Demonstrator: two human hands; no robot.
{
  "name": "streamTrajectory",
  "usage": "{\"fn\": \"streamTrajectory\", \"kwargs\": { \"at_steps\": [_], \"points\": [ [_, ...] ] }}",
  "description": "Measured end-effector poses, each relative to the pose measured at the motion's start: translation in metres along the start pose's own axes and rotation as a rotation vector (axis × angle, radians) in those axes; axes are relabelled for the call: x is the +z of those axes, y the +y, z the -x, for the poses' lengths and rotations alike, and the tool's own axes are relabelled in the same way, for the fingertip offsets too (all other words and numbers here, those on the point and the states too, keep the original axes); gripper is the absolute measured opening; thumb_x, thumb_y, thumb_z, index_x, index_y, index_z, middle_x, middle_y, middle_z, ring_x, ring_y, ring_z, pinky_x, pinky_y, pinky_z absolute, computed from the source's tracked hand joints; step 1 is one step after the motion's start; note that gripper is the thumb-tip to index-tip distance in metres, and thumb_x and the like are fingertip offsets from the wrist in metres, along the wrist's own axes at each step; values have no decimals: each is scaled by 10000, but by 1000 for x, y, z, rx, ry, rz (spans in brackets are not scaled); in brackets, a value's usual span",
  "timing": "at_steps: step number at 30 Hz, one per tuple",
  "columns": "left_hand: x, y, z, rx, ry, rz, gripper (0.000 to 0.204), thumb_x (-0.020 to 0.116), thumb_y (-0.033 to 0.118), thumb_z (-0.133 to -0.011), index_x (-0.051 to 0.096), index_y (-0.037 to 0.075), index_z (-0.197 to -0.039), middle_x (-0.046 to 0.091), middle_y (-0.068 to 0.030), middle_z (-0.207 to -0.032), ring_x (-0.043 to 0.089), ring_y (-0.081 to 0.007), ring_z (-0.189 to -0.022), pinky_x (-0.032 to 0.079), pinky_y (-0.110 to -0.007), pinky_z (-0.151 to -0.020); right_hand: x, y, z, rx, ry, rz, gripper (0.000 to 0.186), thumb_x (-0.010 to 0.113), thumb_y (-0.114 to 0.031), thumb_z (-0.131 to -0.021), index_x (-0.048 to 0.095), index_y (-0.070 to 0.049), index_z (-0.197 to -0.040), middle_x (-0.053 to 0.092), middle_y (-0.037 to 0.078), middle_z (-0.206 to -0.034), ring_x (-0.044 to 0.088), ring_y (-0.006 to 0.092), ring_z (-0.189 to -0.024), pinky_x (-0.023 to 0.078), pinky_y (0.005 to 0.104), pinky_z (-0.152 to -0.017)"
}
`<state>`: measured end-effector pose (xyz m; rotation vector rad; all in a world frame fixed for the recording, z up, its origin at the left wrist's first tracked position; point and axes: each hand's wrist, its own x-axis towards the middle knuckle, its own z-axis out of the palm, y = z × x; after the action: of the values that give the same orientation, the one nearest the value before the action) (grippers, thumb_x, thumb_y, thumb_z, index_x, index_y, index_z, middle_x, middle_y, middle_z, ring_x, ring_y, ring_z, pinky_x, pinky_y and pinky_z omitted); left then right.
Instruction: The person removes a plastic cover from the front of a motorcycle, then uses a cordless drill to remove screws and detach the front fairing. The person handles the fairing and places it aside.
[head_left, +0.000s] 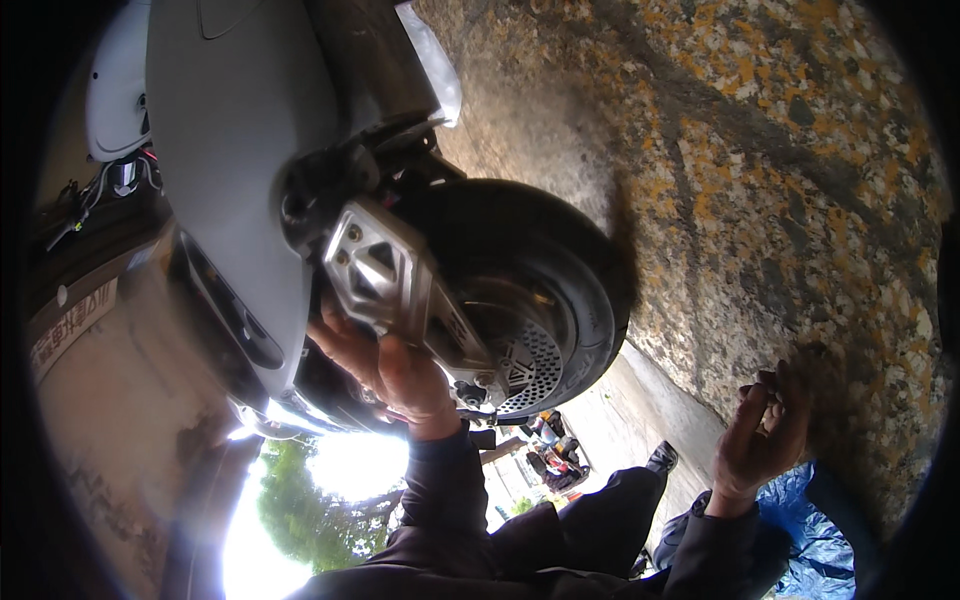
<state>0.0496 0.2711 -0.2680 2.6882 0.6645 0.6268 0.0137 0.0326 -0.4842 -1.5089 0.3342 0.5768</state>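
Observation:
A grey scooter (240, 130) appears tilted in view, with its black rear tyre (590, 280) and drilled brake disc (535, 375) facing me. My left hand (405, 380) is at the silver metal swingarm (385, 265) beside the wheel. Its thumb rests against the metal edge, and the fingers go partly out of sight behind it. Lower right, close to the stone ground, my right hand (765, 440) is held apart from the scooter. Those fingers are curled and pinched together; a small dark thing may be between them, too unclear to name.
Mottled stone ground (780, 200) fills the right side. Crumpled blue plastic sheeting (815, 530) lies beside my right forearm. Behind the left hand are a tree (320, 500) and a bright opening. Another white vehicle part with a handlebar (115, 90) stands at upper left.

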Motion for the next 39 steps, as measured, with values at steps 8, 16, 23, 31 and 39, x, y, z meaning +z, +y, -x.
{"fn": "streamTrajectory", "kwargs": {
  "at_steps": [8, 16, 23, 31, 39],
  "points": [
    [0, 3, 0, -10, -1, 34, 901, 651, 292, -840, 143, 122, -1565, 334, -167, -1497, 421, -338, -1345, 433, -482, -1081, 4, -4, -8, -95, 41, -29, 299, 594, 17, -869, 604, 50, -1166, 675, 139, -958, 663, 201, -784, 525, 273, -662],
    [-7, 0, 3, -43, 8, 178, 878, 676, 291, -859, 180, 90, -1556, 304, -161, -1509, 410, -324, -1350, 441, -504, -1072, 4, 0, -11, -103, 26, -58, 265, 594, 30, -843, 634, 20, -1104, 684, 102, -884, 666, 140, -745, 520, 234, -619],
    [-28, -3, 1, 42, 42, 270, 710, 685, 161, -839, 385, -22, -1455, 418, -147, -1474, 396, -255, -1356, 280, -377, -1134, -4, 15, -14, -207, -64, -94, 196, 580, -27, -930, 596, -5, -1124, 654, 33, -829, 624, 76, -690, 500, 223, -583],
    [-28, 51, 1, 80, 137, 909, 584, 615, -65, -817, 460, 11, -1374, 560, -143, -1339, 524, -213, -1230, 480, -291, -900, -14, 33, -23, -123, -205, -281, 247, 606, -55, -943, 558, -11, -1181, 627, 48, -946, 612, 109, -731, 522, 257, -617],
    [-23, 114, -4, 125, 76, 881, 707, 633, 38, -739, 397, -116, -1387, 567, -318, -1248, 604, -400, -1136, 503, -408, -949, -35, -30, 8, -302, -259, 240, 223, 635, -93, -900, 600, -1, -1100, 658, 72, -865, 620, 123, -737, 519, 280, -627]
  ]
}}
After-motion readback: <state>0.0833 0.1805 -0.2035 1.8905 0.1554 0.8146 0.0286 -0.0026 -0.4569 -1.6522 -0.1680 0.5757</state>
